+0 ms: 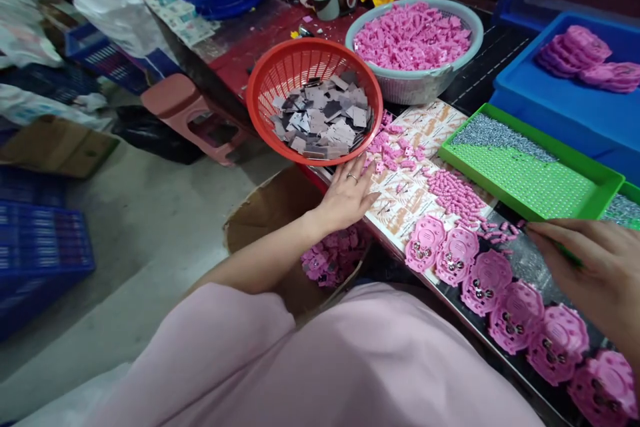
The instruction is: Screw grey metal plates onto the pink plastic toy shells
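Observation:
My left hand (350, 193) lies palm down at the table's edge, fingers spread, just below the red basket (260, 117) of flat grey plates. Loose pink plastic parts (393, 150) lie by its fingertips. My right hand (595, 267) is over the right of the table, its fingers closed around a thin green tool (567, 252), mostly hidden by the hand. Close to its fingertips are small pink cylinders (500, 233), spreading from a larger pile (453, 195). Pink plastic housings (486, 280) with shiny metal bits sit in a row along the front edge.
Behind stands a grey-blue basket (415, 80) of pink parts. A green tray (540, 170) holds small metal pieces; beyond it, a blue bin (570, 107) carries stacked pink pieces (575, 53). Below the table is a cardboard box (270, 213). A pink stool (173, 97) stands left.

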`<move>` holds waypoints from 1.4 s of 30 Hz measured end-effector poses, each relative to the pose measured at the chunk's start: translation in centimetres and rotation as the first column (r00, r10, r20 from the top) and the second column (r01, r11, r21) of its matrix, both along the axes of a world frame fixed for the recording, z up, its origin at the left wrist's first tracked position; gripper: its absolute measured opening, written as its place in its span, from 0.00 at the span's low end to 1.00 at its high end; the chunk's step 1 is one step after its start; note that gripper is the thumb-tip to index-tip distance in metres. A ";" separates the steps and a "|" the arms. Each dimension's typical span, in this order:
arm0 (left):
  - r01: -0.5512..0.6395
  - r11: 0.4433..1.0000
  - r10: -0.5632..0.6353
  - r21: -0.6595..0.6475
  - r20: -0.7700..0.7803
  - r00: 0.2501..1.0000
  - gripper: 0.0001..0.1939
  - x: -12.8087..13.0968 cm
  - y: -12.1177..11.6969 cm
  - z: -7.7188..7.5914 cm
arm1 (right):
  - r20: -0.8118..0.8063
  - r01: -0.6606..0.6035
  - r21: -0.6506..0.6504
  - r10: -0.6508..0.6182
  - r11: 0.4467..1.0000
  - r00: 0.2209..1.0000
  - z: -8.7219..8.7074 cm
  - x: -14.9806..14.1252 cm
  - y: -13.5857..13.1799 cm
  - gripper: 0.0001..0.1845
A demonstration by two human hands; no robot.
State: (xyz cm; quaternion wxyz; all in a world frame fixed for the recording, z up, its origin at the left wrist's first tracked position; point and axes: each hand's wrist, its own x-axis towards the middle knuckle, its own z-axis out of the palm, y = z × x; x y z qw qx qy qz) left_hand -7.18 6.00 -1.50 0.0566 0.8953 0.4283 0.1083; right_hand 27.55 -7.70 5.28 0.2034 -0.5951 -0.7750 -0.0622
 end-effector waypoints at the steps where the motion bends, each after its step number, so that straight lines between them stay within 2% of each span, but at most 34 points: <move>1: -0.012 1.000 0.012 -0.028 -0.007 1.000 0.32 0.2 -0.1 -0.2 | 0.024 -0.038 0.004 0.038 0.999 0.999 0.0 -0.6 0.3 0.08; 3: 0.003 0.997 -0.005 -0.076 -0.029 1.000 0.33 1.0 0.0 -0.4 | 0.066 -0.165 0.004 0.165 0.986 0.984 -0.3 -2.6 1.8 0.08; 6: 0.048 0.992 -0.059 -0.120 -0.087 0.994 0.33 2.9 0.3 -0.3 | 0.110 -0.340 -0.065 0.345 0.938 0.932 -1.7 -6.8 5.3 0.11; 10: 0.068 0.989 -0.087 -0.132 -0.145 0.986 0.30 5.3 0.7 0.4 | 0.173 -0.434 -0.149 0.456 0.888 0.873 -3.5 -11.0 9.2 0.14; 15: 0.092 0.989 -0.109 -0.112 -0.161 0.981 0.29 5.9 1.0 1.0 | 0.222 -0.412 -0.170 0.442 0.895 0.869 -4.1 -10.7 11.0 0.10; 21: 0.115 0.992 -0.119 -0.058 -0.060 0.991 0.25 4.3 1.3 1.7 | 0.243 -0.315 -0.186 0.354 0.931 0.903 -3.4 -9.1 11.3 0.11; 24: 0.151 0.987 -0.152 -0.054 -0.020 0.988 0.21 3.5 1.3 1.7 | 0.229 -0.287 -0.215 0.334 0.934 0.914 -3.2 -9.7 11.2 0.13; 29: 0.163 0.985 -0.163 -0.049 0.002 0.987 0.22 3.7 1.4 0.9 | 0.228 -0.292 -0.283 0.360 0.913 0.905 -3.7 -11.2 11.5 0.13; 34: 0.188 0.982 -0.186 0.024 -0.070 0.980 0.22 5.1 1.0 0.8 | 0.277 -0.227 -0.182 0.272 0.957 0.922 -4.0 -10.1 12.2 0.13; 37: 0.230 0.958 -0.221 0.172 -0.072 0.973 0.20 4.6 1.3 2.4 | 0.277 -0.241 -0.083 0.255 0.967 0.926 -3.4 -8.6 11.8 0.13; 39: 0.197 0.945 -0.186 0.263 -0.067 0.980 0.19 3.1 2.4 4.5 | 0.267 -0.264 -0.023 0.260 0.964 0.928 -2.6 -7.4 10.9 0.13; 42: -0.078 0.946 0.109 0.315 -0.081 0.991 0.15 0.2 5.3 8.4 | 0.239 -0.299 0.057 0.278 0.953 0.931 -1.2 -5.5 8.8 0.12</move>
